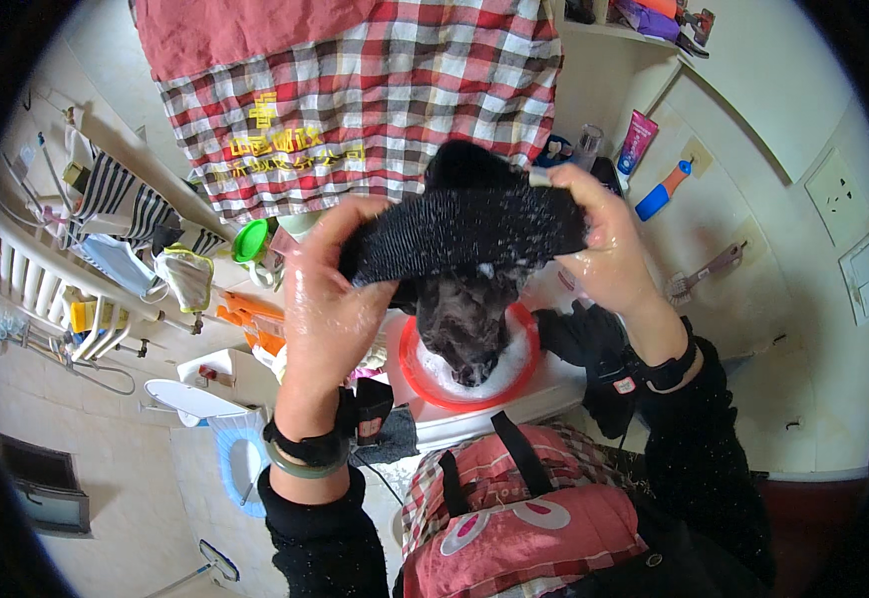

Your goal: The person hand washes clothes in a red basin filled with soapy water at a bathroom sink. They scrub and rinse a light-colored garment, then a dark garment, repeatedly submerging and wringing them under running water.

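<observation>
Between my hands a wet black knit garment is stretched out by its ribbed band, flecked with foam. My left hand grips the band's left end, thumb in front. At the other end, my right hand pinches it, and both hands look wet and soapy. The garment's darker, soaked part hangs down into or just over a red-rimmed basin. White suds show inside the basin around the cloth. How far the cloth reaches into the water is hidden.
The basin stands on a white washbasin counter. Dark cloth lies at its right, beneath my forearm. A checked cloth hangs ahead. A brush and a blue-orange handled tool hang on the right wall. A toilet is at left.
</observation>
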Demonstrator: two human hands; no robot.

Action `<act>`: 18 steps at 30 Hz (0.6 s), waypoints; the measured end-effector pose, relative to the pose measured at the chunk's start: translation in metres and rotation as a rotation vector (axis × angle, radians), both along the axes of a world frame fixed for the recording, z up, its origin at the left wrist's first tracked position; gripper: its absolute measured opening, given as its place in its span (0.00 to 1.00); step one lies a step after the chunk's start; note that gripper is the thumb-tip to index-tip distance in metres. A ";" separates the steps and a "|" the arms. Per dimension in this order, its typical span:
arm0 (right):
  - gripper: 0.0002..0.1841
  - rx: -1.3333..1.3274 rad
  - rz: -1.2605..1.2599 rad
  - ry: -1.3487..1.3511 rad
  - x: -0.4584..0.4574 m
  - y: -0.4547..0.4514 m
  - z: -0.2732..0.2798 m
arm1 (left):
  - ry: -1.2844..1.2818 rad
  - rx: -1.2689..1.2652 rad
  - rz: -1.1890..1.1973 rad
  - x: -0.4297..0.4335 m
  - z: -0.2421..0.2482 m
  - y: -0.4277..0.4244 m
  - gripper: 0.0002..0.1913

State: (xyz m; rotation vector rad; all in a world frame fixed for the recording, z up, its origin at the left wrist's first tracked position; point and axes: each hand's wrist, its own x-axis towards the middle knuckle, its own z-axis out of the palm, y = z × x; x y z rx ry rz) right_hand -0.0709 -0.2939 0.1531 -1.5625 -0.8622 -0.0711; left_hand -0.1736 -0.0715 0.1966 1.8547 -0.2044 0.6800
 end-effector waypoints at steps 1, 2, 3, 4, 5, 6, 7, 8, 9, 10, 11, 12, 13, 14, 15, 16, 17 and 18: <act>0.30 0.088 -0.006 -0.057 -0.002 0.001 -0.013 | 0.057 0.115 -0.021 0.001 -0.010 0.005 0.19; 0.30 0.053 -0.004 -0.061 -0.002 0.000 -0.028 | 0.153 0.079 -0.022 0.003 -0.025 0.006 0.19; 0.30 0.016 0.002 -0.063 0.000 -0.002 -0.044 | 0.217 0.044 -0.033 0.004 -0.044 0.008 0.20; 0.29 -0.145 0.044 0.017 0.004 -0.008 -0.060 | 0.288 0.038 -0.043 0.006 -0.065 0.010 0.19; 0.27 -0.084 0.078 0.112 0.003 -0.006 -0.084 | 0.356 0.031 -0.054 0.008 -0.088 0.013 0.19; 0.27 -0.114 0.097 0.188 0.004 -0.005 -0.107 | 0.392 0.099 -0.049 0.010 -0.113 0.016 0.19; 0.26 -0.153 0.113 0.269 0.006 -0.007 -0.130 | 0.463 0.175 -0.039 0.011 -0.140 0.019 0.19; 0.26 -0.321 0.107 0.118 0.009 -0.009 -0.152 | 0.455 0.265 -0.014 0.013 -0.167 0.021 0.19; 0.27 -0.510 0.090 -0.010 0.012 -0.011 -0.174 | 0.488 0.373 0.024 0.015 -0.196 0.022 0.19; 0.27 -0.571 0.061 0.044 0.012 -0.007 -0.198 | 0.516 0.363 0.010 0.015 -0.223 0.022 0.18; 0.26 -0.598 0.068 0.107 0.010 -0.007 -0.219 | 0.593 0.369 0.011 0.015 -0.250 0.022 0.18; 0.26 -0.635 0.024 0.110 0.009 -0.005 -0.239 | 0.602 0.432 0.006 0.015 -0.275 0.023 0.18; 0.26 -0.702 -0.024 0.135 0.008 -0.001 -0.258 | 0.627 0.488 0.011 0.013 -0.299 0.024 0.19; 0.27 -0.731 -0.063 0.158 0.007 0.003 -0.276 | 0.651 0.505 0.041 0.011 -0.321 0.022 0.20; 0.28 -0.758 -0.098 0.113 0.007 0.008 -0.294 | 0.635 0.543 0.082 0.010 -0.342 0.020 0.20; 0.28 -0.817 -0.135 0.092 0.006 0.013 -0.311 | 0.693 0.558 0.064 0.010 -0.362 0.018 0.23; 0.29 -0.878 -0.170 0.070 0.006 0.018 -0.328 | 0.714 0.588 0.076 0.007 -0.381 0.013 0.24; 0.31 -1.014 -0.107 0.163 0.009 0.025 -0.344 | 0.713 0.629 0.094 0.005 -0.398 0.007 0.25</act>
